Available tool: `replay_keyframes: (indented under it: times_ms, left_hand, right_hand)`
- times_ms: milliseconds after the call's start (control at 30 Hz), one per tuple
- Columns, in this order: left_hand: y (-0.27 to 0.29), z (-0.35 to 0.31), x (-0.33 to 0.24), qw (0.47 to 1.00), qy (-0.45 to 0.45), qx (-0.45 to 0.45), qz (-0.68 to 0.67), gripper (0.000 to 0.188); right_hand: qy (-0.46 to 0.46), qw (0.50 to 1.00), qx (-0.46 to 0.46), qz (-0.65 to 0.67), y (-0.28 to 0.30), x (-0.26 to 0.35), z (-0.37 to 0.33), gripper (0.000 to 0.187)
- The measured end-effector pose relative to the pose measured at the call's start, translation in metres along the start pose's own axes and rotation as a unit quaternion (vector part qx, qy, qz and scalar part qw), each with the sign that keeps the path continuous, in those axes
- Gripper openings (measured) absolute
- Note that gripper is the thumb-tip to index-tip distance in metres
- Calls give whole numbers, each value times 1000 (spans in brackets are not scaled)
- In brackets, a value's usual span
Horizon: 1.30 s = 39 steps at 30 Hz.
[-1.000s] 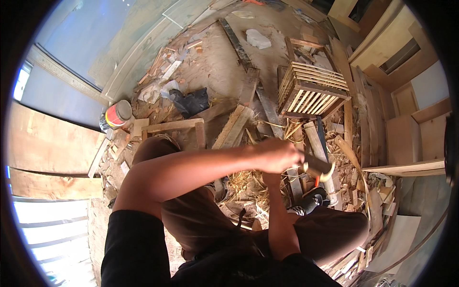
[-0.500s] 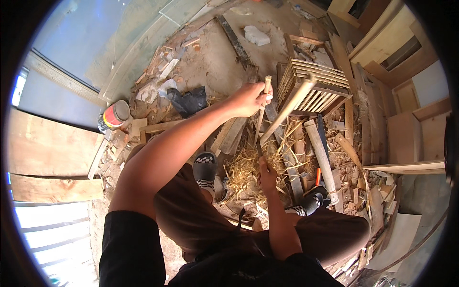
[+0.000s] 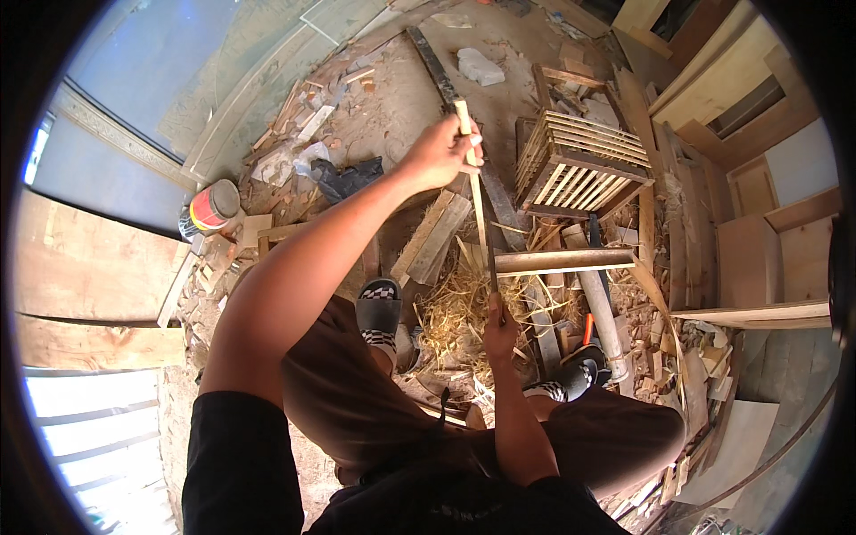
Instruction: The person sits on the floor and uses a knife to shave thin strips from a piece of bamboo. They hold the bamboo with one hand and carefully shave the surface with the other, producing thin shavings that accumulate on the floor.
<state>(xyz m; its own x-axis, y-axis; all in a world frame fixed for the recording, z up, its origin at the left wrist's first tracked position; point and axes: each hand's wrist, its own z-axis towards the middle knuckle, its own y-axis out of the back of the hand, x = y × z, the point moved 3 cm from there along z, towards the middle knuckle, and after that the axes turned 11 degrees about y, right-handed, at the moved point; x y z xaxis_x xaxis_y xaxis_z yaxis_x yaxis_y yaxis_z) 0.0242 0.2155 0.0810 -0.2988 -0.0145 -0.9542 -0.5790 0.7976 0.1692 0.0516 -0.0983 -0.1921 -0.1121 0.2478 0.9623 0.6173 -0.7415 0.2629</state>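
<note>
Left hand [image 3: 443,156], at the end of my outstretched arm, closes around the upper part of a pale bamboo strip [image 3: 479,214], whose tip projects above my fingers. My right hand [image 3: 500,334], nearer my body, is gripped around the handle of a narrow, dark-bladed knife [image 3: 493,280], its blade directed away from me. The strip slopes down from my left hand to the blade. A half-round length of split bamboo [image 3: 571,260] extends rightward from beside the blade, hollow side partly visible; whether it touches the blade, I cannot tell.

Beneath the strip and knife, a heap of straw-coloured shavings [image 3: 450,316] covers the floor between my feet, which wear dark sandals [image 3: 379,314] over checkered socks [image 3: 379,346]. Beyond the split bamboo stands a slatted wooden crate [image 3: 584,160]; a pale round pole [image 3: 602,312] lies at an angle near my right foot, with an orange-and-black object [image 3: 588,328] just beside it. To the left, a paint can [image 3: 214,207] rests tilted near a crumpled black plastic bag [image 3: 350,181], among scattered wood offcuts.
</note>
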Motion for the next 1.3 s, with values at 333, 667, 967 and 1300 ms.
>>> replay_keyframes:
  times_ms: [333,667,967,1300]
  left_hand:
    - [28,-3,-4,999,13,-39,-8,23]
    - [36,-13,-19,997,76,19,-16,21]
    - [54,-13,-37,999,27,-7,-22,25]
    - [77,-30,-60,992,-28,18,-124,26]
  right_hand:
    - [-22,999,-33,-7,17,-9,4,60]
    - [44,997,-53,23,7,15,-15,58]
    - [-182,979,76,-56,4,-42,-46,61]
    - [-90,996,-1,9,10,24,-15,65]
